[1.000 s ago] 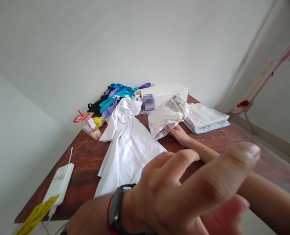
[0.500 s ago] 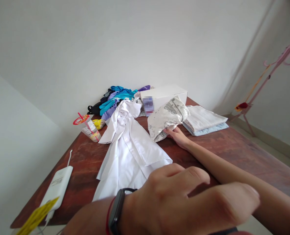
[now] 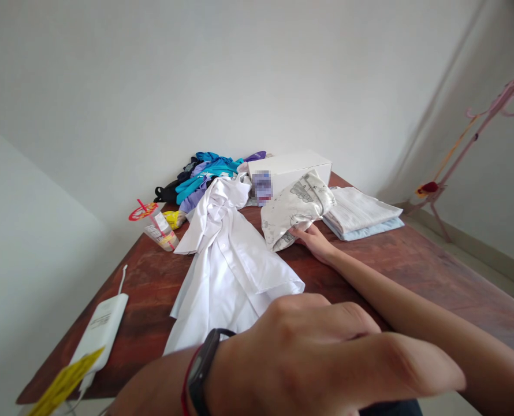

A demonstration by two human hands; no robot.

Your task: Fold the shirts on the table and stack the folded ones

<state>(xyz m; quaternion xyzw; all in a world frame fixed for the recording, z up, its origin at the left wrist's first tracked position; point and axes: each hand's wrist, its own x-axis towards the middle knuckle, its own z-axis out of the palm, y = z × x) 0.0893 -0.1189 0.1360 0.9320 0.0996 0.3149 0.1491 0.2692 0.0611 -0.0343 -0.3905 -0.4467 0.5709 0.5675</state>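
Observation:
Close to the camera, my left hand [image 3: 309, 352] hangs over the near part of the table, back up, its bent fingers pressed together; what they hold, if anything, is hidden. A dark band is on its wrist. Farther out, my right hand [image 3: 311, 240] grips the lower edge of a white cloth with grey drawings [image 3: 295, 211], thumb on top and other fingers out of sight beneath. The cloth is folded into a bundle and tilted up. To its left a white shirt [image 3: 226, 254] lies stretched along the table, its near end behind my left hand.
Folded white and pale blue clothes [image 3: 363, 214] lie right of the bundle. Behind stand a white box [image 3: 291, 164] and a heap of coloured clothes [image 3: 213, 167]. At left are a plastic cup [image 3: 161, 231] and a white power bank [image 3: 101, 326]. A pink rack [image 3: 469, 147] stands at right.
My left hand has shifted slightly down and its fingers have drawn closer together. My right hand and the patterned cloth look almost unchanged.

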